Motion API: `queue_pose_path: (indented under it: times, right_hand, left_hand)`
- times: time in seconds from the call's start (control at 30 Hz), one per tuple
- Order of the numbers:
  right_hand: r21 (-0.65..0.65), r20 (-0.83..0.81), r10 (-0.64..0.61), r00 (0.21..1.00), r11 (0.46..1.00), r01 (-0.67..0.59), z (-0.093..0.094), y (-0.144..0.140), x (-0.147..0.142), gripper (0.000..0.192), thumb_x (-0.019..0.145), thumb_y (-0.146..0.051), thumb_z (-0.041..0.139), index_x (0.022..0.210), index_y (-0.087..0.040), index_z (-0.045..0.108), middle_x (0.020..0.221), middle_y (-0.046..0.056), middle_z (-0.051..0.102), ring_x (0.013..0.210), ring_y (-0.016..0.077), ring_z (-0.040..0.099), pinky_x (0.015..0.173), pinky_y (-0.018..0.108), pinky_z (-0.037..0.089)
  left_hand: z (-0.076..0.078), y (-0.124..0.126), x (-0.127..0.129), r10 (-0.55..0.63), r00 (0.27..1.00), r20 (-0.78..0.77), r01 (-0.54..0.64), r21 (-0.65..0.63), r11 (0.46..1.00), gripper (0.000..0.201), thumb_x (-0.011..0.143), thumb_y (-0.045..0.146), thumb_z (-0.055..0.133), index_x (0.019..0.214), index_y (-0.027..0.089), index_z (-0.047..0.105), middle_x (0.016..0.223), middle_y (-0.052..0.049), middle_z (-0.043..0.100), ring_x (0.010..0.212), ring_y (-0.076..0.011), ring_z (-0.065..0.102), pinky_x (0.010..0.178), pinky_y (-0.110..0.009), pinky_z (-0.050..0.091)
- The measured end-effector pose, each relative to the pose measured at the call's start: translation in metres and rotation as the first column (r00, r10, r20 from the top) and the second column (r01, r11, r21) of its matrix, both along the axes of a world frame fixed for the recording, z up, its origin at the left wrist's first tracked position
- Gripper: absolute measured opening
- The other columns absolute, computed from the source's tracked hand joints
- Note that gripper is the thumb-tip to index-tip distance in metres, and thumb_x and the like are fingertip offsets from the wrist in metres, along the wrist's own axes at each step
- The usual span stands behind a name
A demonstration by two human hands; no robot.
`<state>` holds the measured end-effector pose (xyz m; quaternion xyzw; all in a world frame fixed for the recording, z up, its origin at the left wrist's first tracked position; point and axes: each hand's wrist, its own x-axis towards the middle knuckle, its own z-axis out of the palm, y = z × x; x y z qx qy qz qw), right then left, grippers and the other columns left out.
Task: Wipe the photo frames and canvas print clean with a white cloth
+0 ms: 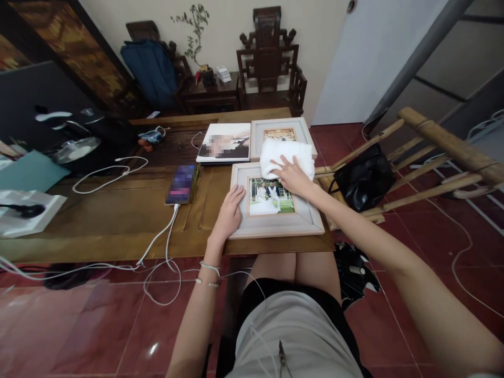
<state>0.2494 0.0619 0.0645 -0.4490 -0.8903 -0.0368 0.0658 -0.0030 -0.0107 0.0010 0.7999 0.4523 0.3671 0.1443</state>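
No readable writing anywhere. The picture frame (275,218) lies flat at the wooden table's (118,210) near edge, wedding photo inside. Left hand (229,210) rests flat and open on its left border; right hand (293,176) presses open on a white cloth (285,152) over its top edge.
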Motion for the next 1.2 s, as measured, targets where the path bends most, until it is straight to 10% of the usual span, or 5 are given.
queue_pose_path:
  times: [0.43,0.7,0.9,1.2]
  right_hand:
    - [-0.345,-0.039,0.302,0.953,0.891,-0.296,0.043,-0.179,0.005,0.054,0.077,-0.002,0.049,0.126,-0.024,0.057,0.146,0.007,0.045,0.132,0.0322,0.041,0.099,0.054,0.041]
    - [-0.103,0.006,0.135,0.991,0.986,-0.133,0.0,-0.079,0.003,0.049,0.079,-0.001,0.044,0.124,-0.017,0.058,0.15,0.012,0.039,0.138,0.0382,0.029,0.103,0.067,0.027]
    - [0.045,0.017,0.058,0.998,0.997,-0.059,0.001,0.007,0.009,0.047,0.086,-0.011,0.048,0.132,-0.016,0.052,0.155,0.012,0.029,0.14,0.0424,0.02,0.107,0.067,0.023]
    - [-0.089,0.138,0.135,0.981,0.988,-0.123,0.007,-0.058,0.003,0.053,0.08,0.003,0.039,0.127,-0.014,0.056,0.147,0.015,0.042,0.135,0.0402,0.031,0.101,0.065,0.03]
  left_hand:
    - [0.0,0.0,0.004,0.03,0.999,-0.016,-0.029,0.016,0.999,0.055,0.084,-0.002,0.034,0.131,0.016,0.053,0.141,-0.011,0.051,0.14,-0.0225,0.035,0.116,-0.052,0.031]
    - [-0.003,0.002,0.002,0.013,1.0,-0.011,-0.013,0.015,1.0,0.053,0.085,-0.001,0.034,0.131,0.015,0.053,0.14,-0.012,0.052,0.14,-0.022,0.035,0.115,-0.051,0.031]
    - [-0.002,0.002,0.001,0.015,1.0,0.001,-0.015,0.014,1.0,0.052,0.085,0.0,0.034,0.132,0.015,0.053,0.14,-0.012,0.052,0.139,-0.0217,0.036,0.115,-0.051,0.031]
    - [-0.002,0.001,0.003,0.029,0.999,0.019,-0.029,-0.001,1.0,0.054,0.084,0.0,0.035,0.132,0.017,0.053,0.14,-0.01,0.052,0.139,-0.0219,0.036,0.115,-0.053,0.031]
